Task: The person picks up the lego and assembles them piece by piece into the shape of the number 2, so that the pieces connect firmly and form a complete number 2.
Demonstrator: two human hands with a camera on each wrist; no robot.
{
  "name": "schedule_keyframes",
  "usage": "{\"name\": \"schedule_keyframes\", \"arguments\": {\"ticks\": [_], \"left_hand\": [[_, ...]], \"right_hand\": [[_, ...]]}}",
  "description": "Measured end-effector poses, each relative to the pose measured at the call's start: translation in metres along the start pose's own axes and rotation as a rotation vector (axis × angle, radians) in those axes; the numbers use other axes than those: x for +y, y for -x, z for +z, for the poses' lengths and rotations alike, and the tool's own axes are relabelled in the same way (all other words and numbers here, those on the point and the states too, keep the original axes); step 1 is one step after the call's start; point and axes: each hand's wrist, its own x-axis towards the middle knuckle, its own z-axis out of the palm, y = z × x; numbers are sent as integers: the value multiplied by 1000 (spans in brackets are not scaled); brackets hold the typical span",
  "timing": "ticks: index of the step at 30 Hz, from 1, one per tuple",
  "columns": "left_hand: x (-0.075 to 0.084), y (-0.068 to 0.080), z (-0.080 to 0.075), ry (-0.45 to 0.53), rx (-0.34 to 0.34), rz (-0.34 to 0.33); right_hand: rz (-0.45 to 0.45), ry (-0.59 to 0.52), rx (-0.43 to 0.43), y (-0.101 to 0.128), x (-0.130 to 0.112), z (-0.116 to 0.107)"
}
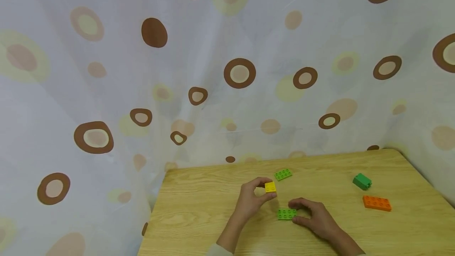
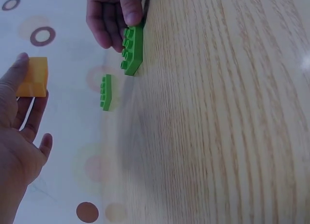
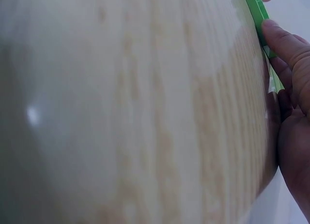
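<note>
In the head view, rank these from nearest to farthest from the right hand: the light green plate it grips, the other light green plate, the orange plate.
1. light green plate, gripped by the right hand.
2. other light green plate, behind, past the left hand.
3. orange plate, off to the right.

Both hands are bare, no rings or watch showing. A pale, light-coloured sleeve cuff (image 1: 217, 249) covers the left forearm; the right forearm (image 1: 346, 244) is uncovered.

Staged tabletop play corner: wooden table (image 1: 355, 232), toy bricks, spotted curtain (image 1: 142, 70) backdrop.
</note>
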Motion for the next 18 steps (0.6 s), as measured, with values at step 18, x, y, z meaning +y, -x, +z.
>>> {"name": "schedule_keyframes", "arguments": {"ticks": [18], "left_hand": [[-10,2,28,-33,-57,-33]], "right_hand": [[-13,-8,13,0,2,0]]}}
